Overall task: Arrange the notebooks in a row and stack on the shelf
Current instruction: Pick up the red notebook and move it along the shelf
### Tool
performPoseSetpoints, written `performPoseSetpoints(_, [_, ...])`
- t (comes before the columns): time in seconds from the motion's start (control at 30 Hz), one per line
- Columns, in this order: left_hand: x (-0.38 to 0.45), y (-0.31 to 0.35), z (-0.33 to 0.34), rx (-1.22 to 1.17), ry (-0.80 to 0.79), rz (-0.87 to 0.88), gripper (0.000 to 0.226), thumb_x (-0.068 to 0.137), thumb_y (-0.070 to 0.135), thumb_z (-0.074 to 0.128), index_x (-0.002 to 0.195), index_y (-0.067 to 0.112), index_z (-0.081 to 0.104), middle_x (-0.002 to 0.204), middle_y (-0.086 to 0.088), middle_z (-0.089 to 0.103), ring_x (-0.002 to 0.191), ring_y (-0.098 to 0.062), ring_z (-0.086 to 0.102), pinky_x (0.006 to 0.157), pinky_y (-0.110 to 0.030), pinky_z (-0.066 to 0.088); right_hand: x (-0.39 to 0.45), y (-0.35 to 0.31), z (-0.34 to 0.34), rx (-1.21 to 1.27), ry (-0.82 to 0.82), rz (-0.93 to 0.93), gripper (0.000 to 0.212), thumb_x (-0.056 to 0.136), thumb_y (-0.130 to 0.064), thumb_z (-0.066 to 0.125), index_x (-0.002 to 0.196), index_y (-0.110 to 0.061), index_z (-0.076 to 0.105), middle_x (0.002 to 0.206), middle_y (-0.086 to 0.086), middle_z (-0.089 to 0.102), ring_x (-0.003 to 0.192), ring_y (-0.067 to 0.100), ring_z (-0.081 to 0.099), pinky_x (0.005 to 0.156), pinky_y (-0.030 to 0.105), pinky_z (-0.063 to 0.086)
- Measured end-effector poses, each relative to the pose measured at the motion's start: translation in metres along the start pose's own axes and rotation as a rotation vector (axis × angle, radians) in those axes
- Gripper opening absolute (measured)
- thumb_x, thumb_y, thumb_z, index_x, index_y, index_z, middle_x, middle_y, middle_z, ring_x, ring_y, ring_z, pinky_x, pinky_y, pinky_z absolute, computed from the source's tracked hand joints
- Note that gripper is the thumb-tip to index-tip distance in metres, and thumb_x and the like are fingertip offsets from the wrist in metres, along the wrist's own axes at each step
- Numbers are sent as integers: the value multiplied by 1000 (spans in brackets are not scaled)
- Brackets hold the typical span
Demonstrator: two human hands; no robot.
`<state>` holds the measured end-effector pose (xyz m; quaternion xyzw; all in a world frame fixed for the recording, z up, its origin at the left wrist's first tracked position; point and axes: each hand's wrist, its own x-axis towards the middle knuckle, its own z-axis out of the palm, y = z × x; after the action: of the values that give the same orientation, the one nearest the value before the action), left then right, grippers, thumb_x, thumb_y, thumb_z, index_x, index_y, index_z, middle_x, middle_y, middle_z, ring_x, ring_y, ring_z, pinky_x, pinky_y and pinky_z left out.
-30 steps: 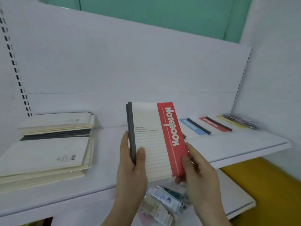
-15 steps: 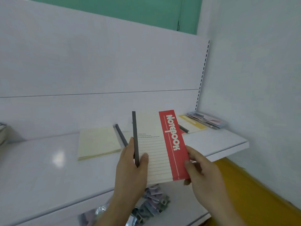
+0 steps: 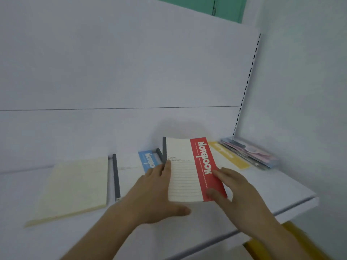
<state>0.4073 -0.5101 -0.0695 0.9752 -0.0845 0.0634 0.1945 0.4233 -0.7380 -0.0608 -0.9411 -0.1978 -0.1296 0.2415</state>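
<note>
The red-and-white notebook (image 3: 187, 169) lies low over the white shelf (image 3: 272, 188), in the row between a blue notebook (image 3: 148, 160) and a yellow notebook (image 3: 229, 158). My left hand (image 3: 155, 192) has its fingers against the dark spine edge, and its thumb is spread out below the lower edge. My right hand (image 3: 238, 192) holds the red side, thumb on the cover and forefinger along the right edge. A white notebook with a dark spine (image 3: 115, 177) lies left of the blue one and is partly hidden by my left hand.
A cream pad (image 3: 75, 186) lies flat at the left of the row. A pile of plastic-wrapped packets (image 3: 249, 154) sits in the far right corner against the side wall. The shelf's front edge runs close below my wrists, with something yellow (image 3: 262, 246) beneath it.
The red notebook went from upright in front of me down and forward onto the row on the shelf. My left thumb came off its cover. The view swung to the right.
</note>
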Motion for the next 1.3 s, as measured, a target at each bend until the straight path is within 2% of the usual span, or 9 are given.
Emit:
performPoseSetpoints(0.1, [21,-2,4,92,56,11,95,72,75,63,145,35,17,131,10,47,113,-8,45,97,-29,47,23,17,-3,-68,-121,-65,84,76,-68,57,147,-36,25,127,-32,19,116,-17,11,88,-9,3])
performPoseSetpoints(0.2, [39,-4,8,92,-61,-38,115,68,87,53,155,31,3,144,11,37,126,-11,38,109,-34,38,50,43,-1,-78,-168,-125,93,73,-73,54,150,-33,21,149,-24,22,134,-10,6,105,9,0])
performPoseSetpoints(0.37, [58,0,18,193,-31,-158,107,74,89,39,155,25,12,145,8,40,126,-13,40,107,-34,38,96,76,15,-113,-245,-277,91,77,-73,51,150,-27,24,153,-18,25,142,1,2,109,13,-1])
performPoseSetpoints(0.47, [66,6,21,289,-43,-243,66,79,83,42,116,29,50,113,8,54,104,-14,47,89,-30,41,118,90,25,-171,-259,-379,89,78,-79,41,149,-26,29,151,-15,31,144,7,5,112,18,2])
performPoseSetpoints(0.53, [68,7,24,305,-19,-271,54,81,81,42,94,29,50,98,10,53,96,-13,47,84,-30,41,126,98,31,-210,-274,-454,97,72,-87,24,147,-27,33,148,-14,37,143,10,10,115,22,6])
performPoseSetpoints(0.6, [69,5,29,324,-7,-276,61,79,82,40,103,29,55,101,12,54,100,-12,48,90,-30,41,129,106,34,-224,-303,-493,105,66,-90,10,147,-27,32,147,-13,38,143,12,11,118,27,11])
performPoseSetpoints(0.73, [72,8,33,369,-2,-286,74,79,82,40,126,27,54,115,11,59,113,-14,47,105,-31,35,139,114,31,-208,-300,-564,92,76,-87,24,145,-28,36,145,-14,40,143,13,14,118,28,11])
performPoseSetpoints(1.03, [75,17,24,332,-60,-356,69,83,74,52,133,27,50,117,7,59,116,-14,47,102,-29,34,147,117,45,-227,-296,-604,84,79,-87,19,133,-31,49,131,-16,52,139,14,25,115,33,22])
performPoseSetpoints(1.3, [76,17,22,359,-93,-354,66,83,75,51,129,27,52,107,6,58,109,-15,47,98,-30,36,139,110,44,-248,-317,-507,91,77,-83,26,145,-24,35,141,-11,40,142,14,13,118,32,16])
